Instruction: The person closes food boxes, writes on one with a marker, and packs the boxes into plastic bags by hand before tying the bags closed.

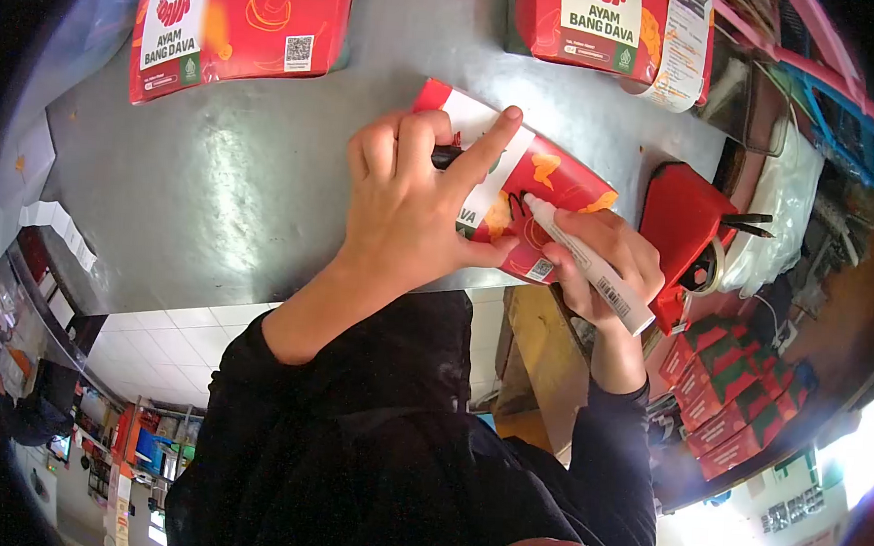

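Note:
A red and white food box (564,179) with printed chicken pieces lies tilted on the metal table. My left hand (401,197) holds it down, index finger and thumb spread across its top, the other fingers curled. Beneath those curled fingers shows a small dark object (447,157), too hidden to name. Closed around a white marker (595,271), my right hand (611,257) is at the box's right side. The marker's tip touches the red face, beside a short black line drawn there.
Red food boxes stand at the back left (262,22) and back right (588,29); a printed receipt (682,49) is on the right one. A red pouch (679,221) with pens lies right, near stacked red boxes (732,392). The metal table (214,182) ends before my body.

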The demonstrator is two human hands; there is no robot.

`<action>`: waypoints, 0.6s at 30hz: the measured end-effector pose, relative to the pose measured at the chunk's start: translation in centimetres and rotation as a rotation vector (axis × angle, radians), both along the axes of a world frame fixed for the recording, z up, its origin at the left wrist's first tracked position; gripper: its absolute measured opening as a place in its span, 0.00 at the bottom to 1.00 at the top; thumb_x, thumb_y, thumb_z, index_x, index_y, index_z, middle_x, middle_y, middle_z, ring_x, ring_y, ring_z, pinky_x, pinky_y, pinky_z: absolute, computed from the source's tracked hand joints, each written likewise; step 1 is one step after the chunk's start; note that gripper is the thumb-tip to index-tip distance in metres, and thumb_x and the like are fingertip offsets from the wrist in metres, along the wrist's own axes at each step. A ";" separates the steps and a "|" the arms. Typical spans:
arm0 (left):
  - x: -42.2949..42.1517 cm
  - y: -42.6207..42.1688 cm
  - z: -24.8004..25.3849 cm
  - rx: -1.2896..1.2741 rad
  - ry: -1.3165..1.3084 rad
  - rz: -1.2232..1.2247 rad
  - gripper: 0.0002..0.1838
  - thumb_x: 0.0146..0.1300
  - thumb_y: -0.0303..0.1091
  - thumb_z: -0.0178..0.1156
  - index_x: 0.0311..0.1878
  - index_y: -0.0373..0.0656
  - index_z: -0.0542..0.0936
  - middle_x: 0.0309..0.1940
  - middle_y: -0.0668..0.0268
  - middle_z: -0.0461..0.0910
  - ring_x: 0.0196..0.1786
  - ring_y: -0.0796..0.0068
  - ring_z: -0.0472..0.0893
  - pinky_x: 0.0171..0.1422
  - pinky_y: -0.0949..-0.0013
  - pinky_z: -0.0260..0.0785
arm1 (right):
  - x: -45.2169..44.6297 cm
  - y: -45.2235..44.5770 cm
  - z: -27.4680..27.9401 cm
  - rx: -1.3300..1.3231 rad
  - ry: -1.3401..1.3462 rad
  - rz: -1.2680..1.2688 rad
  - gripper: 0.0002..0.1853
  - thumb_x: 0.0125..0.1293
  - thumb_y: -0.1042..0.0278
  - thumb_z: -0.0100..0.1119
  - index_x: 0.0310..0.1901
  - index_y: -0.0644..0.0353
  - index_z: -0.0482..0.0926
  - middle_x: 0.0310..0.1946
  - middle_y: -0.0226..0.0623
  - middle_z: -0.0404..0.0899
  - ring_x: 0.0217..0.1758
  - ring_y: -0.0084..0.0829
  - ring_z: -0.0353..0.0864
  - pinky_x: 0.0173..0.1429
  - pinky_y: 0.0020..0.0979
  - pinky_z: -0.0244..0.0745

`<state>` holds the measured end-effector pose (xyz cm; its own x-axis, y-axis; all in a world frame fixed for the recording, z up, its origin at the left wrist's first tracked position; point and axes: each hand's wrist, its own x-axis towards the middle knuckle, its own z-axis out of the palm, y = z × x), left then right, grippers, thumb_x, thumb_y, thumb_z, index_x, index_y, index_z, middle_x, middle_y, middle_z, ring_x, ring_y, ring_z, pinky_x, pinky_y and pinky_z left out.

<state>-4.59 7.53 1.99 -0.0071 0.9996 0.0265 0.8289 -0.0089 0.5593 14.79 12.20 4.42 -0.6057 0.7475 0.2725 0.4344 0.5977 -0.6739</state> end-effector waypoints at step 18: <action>-0.1 0.0 -0.1 0.000 0.016 -0.009 0.50 0.25 0.56 0.73 0.62 0.62 0.72 0.39 0.66 0.61 0.46 0.63 0.58 0.55 0.59 0.53 | 0.5 0.3 0.8 0.040 -0.053 -0.079 0.16 0.45 0.75 0.72 0.37 0.63 0.79 0.27 0.39 0.82 0.22 0.32 0.79 0.25 0.26 0.74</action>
<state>-4.67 7.54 1.90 0.0022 0.9996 0.0266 0.8378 -0.0164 0.5457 15.26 12.50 5.27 -0.5595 0.7827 0.2726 0.5155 0.5862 -0.6249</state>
